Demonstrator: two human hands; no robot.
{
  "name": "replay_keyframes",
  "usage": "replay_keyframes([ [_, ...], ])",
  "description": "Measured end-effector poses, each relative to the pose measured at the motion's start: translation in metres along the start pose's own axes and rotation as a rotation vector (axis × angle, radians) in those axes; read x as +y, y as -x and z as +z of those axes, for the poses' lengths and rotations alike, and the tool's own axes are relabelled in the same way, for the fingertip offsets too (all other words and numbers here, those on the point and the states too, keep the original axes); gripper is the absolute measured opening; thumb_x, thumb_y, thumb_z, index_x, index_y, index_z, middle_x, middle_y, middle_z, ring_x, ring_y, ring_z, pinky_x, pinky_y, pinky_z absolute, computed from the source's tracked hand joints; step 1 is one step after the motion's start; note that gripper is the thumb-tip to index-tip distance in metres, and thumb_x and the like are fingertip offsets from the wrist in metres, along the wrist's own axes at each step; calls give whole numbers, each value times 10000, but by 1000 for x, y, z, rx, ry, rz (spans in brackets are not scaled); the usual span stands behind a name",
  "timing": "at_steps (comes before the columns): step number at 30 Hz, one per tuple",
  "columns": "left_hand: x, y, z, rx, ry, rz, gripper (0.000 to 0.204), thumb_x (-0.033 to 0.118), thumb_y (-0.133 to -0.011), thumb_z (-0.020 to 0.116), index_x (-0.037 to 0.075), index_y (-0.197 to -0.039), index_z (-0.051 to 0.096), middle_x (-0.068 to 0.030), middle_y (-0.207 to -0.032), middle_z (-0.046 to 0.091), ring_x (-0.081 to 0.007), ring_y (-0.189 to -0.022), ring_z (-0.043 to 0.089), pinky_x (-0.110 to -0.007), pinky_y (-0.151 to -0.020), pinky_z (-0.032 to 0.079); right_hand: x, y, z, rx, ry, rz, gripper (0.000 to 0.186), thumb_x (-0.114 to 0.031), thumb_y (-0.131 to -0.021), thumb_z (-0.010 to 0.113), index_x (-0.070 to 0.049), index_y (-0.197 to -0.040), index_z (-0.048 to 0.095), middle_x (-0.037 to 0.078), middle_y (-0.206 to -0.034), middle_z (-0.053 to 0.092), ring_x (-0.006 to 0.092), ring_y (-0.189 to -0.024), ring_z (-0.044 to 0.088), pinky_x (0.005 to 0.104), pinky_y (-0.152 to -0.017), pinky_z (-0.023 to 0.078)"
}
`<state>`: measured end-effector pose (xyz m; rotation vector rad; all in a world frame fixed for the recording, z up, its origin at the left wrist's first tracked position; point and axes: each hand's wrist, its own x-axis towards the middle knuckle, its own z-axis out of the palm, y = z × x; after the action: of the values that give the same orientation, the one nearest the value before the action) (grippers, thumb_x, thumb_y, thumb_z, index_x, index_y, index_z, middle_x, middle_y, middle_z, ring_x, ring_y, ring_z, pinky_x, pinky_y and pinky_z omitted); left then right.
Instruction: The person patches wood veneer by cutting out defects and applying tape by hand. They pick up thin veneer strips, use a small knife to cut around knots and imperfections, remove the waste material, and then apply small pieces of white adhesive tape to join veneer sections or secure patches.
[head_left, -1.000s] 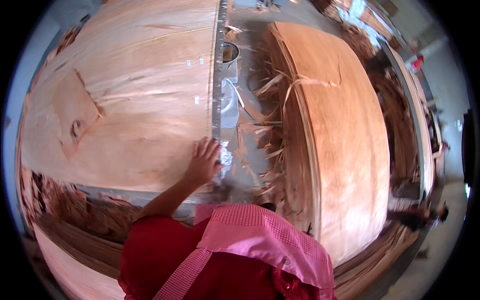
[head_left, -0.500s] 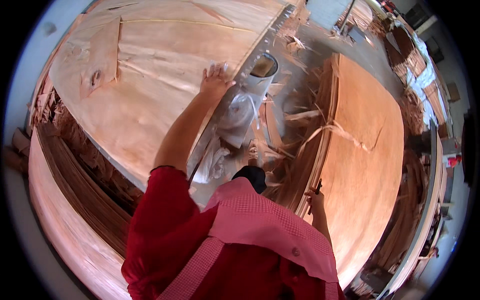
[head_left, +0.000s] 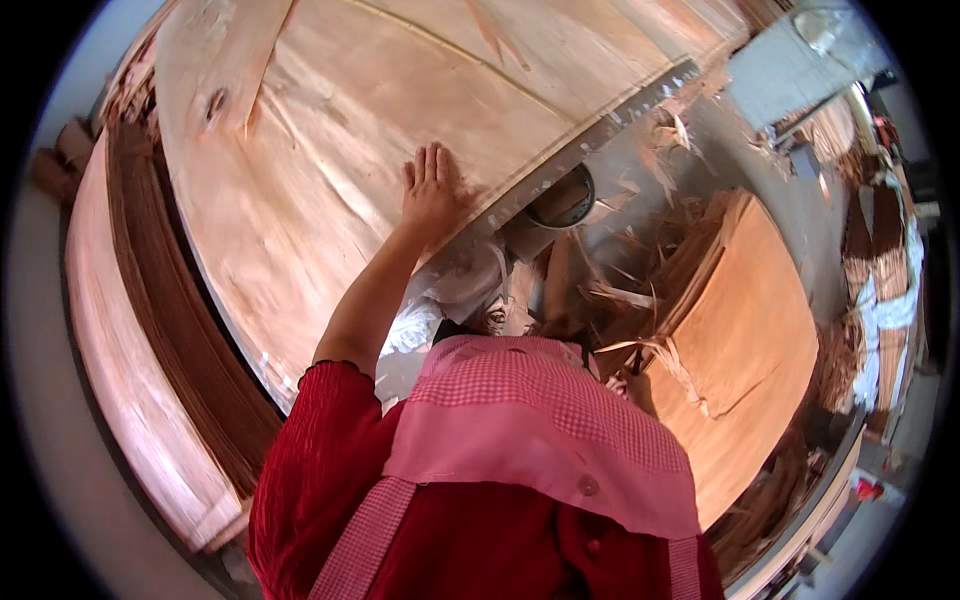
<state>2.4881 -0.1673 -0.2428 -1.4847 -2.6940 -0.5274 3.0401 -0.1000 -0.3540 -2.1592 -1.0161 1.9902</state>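
My left hand (head_left: 433,196) lies flat on a large pale wood veneer sheet (head_left: 340,190), fingers stretched out, close to the sheet's straight edge. A worn, narrow strip (head_left: 540,185) runs along that edge. My right hand (head_left: 630,388) is low beside a stack of orange-brown veneer (head_left: 745,350), partly hidden by the pink checked apron (head_left: 540,400). Its fingers look closed round a slim dark tool, of which only a little shows. A torn strip of veneer (head_left: 685,375) lies across the stack near this hand.
A round, open-topped container (head_left: 565,205) stands under the strip, with crumpled clear plastic (head_left: 415,325) nearby. Veneer scraps (head_left: 620,290) litter the floor. Another veneer stack (head_left: 180,290) is at the left. Bundled veneer (head_left: 880,280) lies at the far right.
The view has turned, so the big sheet and the stack appear shifted. My left hand stays flat on the sheet. My right hand has moved forward along the stack and is now more hidden.
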Motion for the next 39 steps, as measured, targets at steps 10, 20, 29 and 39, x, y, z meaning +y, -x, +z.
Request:
replay_keyframes([
  [10,95,119,78,-53,183,-69,304,196,-760,564,47,-1025,575,-172,-1030,577,-343,-1002,515,-426,-835,426,-260,-64,21,-363,539,-401,185,-76,-837,508,3,-989,578,71,-750,604,124,-560,543,236,-490,442],
  [20,143,94,108,40,101,-87,152,119,-761,532,89,-901,582,-105,-954,609,-243,-922,574,-429,-882,403,-328,-51,94,-1046,757,-799,341,-129,-874,507,-38,-1203,514,27,-1050,577,126,-898,514,279,-834,412],
  [29,237,-22,42,-53,398,-214,352,117,-743,582,138,-1091,534,-124,-883,634,-323,-755,607,-409,-684,482,-413,13,95,-1100,717,-405,240,-257,-867,558,-37,-952,606,-5,-689,552,82,-583,488,257,-608,422],
  [39,226,8,64,-549,387,93,168,201,-820,505,106,-918,603,-105,-902,612,-311,-805,586,-405,-700,465,-476,-89,12,-159,1353,-1473,280,-194,-841,521,-44,-1070,579,174,-1080,556,331,-1005,528,409,-862,408],
])
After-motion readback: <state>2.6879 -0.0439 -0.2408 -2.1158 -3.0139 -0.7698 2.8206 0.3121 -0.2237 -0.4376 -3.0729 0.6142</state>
